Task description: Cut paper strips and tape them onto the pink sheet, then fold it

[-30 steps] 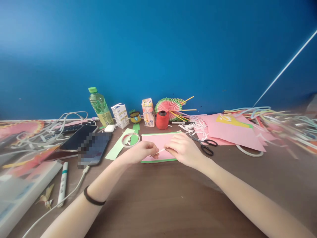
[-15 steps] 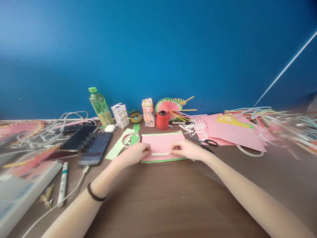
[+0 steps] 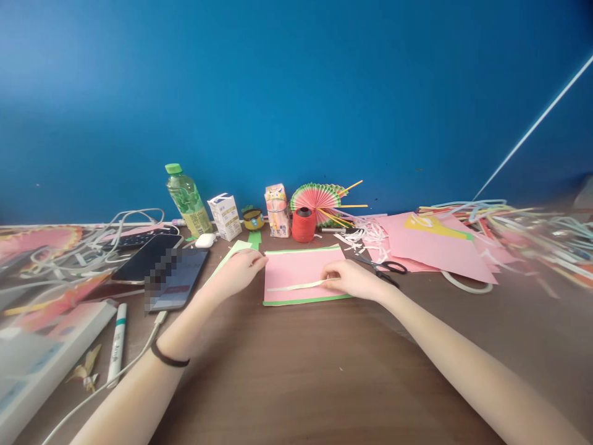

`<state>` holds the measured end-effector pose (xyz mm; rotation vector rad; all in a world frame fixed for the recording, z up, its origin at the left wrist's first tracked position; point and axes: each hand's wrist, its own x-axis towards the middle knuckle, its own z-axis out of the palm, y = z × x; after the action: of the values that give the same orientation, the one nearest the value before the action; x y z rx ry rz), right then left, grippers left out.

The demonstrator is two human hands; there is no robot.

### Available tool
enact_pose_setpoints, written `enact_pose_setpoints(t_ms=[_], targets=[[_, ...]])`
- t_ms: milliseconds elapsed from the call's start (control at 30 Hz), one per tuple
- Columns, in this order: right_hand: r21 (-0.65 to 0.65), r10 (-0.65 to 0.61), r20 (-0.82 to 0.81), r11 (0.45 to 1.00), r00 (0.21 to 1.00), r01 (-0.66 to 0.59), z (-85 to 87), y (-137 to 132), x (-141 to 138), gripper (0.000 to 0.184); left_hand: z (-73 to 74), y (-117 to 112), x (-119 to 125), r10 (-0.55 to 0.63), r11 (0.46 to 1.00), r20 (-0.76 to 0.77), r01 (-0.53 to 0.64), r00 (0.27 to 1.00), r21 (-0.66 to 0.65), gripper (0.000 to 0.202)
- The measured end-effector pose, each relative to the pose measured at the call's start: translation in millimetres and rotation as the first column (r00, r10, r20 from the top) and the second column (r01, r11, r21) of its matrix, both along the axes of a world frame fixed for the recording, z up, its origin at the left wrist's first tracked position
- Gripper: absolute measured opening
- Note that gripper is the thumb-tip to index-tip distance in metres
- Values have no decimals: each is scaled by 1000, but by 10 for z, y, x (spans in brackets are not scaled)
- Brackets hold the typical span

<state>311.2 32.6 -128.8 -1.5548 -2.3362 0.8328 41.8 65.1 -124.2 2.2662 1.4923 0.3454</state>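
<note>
A pink sheet of paper with green bands along its front and back edges lies flat on the table. Near its front edge runs a thin whitish strip of double-sided tape. My right hand pinches the strip's right end, where it lifts slightly off the paper. Just left of the sheet, my left hand hovers with loosely bent fingers, free of the strip. It covers the place of the tape roll and part of a pale green paper piece.
Black scissors lie right of the sheet, beside white paper scraps and pink sheets. A red thread spool, a folded paper fan, small boxes and a green bottle stand behind. Two phones and a marker are left.
My left hand has let go of the strip's left end and moved left over the tape roll. The strip's left part now lies on the pink paper. My right hand has barely moved.
</note>
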Motion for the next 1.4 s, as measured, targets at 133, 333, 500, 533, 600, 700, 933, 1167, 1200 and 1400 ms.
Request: enact_pose_setpoints(t_ms=[133, 333, 500, 533, 600, 700, 933, 1167, 1200, 1400], targets=[[120, 12, 52, 993, 999, -18, -15, 17, 4, 9, -51, 56, -118, 149, 989, -198, -145, 969, 35, 25], [225, 0, -2, 974, 1000, 0, -77, 47, 12, 12, -130, 83, -136, 135, 991, -261, -132, 956, 30, 12], [334, -31, -159, 939, 987, 83, -19, 53, -28, 13, -31, 84, -105, 200, 980, 144, -199, 969, -19, 20], [353, -25, -199, 931, 980, 96, 0, 51, -40, 13, 7, 71, -88, 193, 981, 255, -188, 948, -41, 22], [379, -11, -277, 918, 961, 120, 43, 36, -66, 13, 90, 35, -37, 152, 988, 408, -129, 900, -82, 25], [386, 2, -381, 909, 925, 157, 117, -15, -116, 12, 193, -36, 61, 79, 989, 512, -2, 856, -149, 25], [430, 102, -478, 893, 872, 132, 257, -203, -295, 35, 240, -266, 314, -50, 975, 554, 160, 831, -153, 24], [412, 130, -413, 909, 901, 58, 208, -313, -386, 40, 294, -480, 522, 13, 965, 529, 128, 849, -229, 25], [413, 129, -407, 909, 904, 56, 199, -314, -385, 40, 295, -489, 533, 16, 962, 534, 132, 846, -238, 26], [400, 124, -410, 915, 904, 56, 190, -299, -381, 39, 238, -472, 529, 23, 961, 544, 131, 839, -243, 27]])
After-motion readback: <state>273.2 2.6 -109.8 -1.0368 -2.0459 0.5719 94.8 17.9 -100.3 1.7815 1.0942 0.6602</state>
